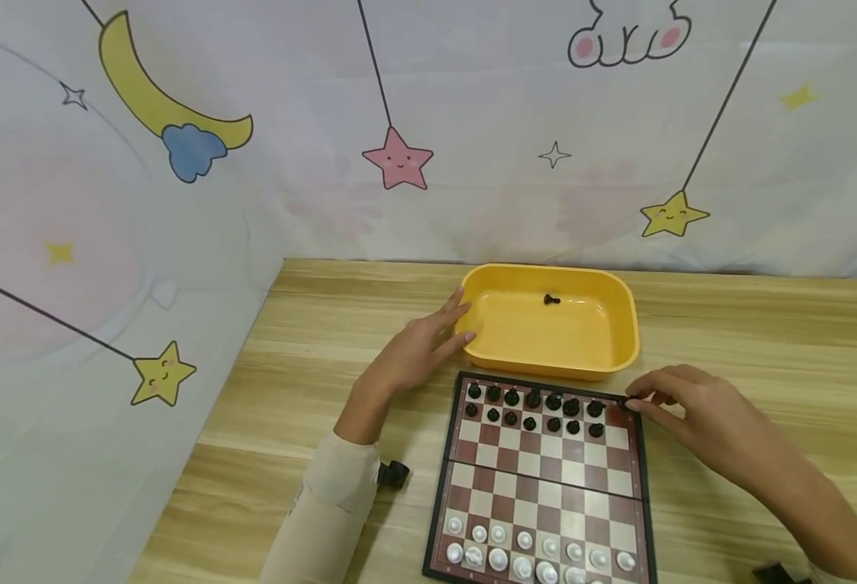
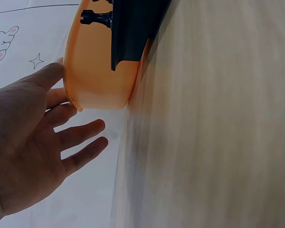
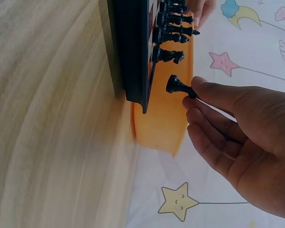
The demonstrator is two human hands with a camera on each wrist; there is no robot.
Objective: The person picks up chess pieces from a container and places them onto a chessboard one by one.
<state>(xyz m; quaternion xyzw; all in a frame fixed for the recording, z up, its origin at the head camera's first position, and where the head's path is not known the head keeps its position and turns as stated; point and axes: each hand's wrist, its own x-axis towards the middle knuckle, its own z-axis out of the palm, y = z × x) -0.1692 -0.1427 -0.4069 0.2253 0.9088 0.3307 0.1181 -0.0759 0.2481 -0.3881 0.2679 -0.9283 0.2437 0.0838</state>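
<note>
My right hand (image 1: 713,414) pinches a small black chess piece (image 3: 176,86) between thumb and fingertips, just over the far right corner of the chessboard (image 1: 519,460). Its base points toward the board, and the fingertips cover its top. With fingers fairly straight and spread, my left hand (image 1: 417,345) touches the left rim of a yellow tub (image 1: 545,361). Two rows of black chess pieces (image 1: 533,398) stand along the board's far side. White chess pieces (image 1: 497,558) line the near side. Inside the tub, one black chess piece (image 1: 551,299) lies on its side.
Directly beyond the board sits the tub, on a wood-grain table (image 1: 282,365). A pale curtain (image 1: 472,211) printed with stars and a moon hangs behind and to the left. Dark straps (image 1: 394,474) show near both wrists.
</note>
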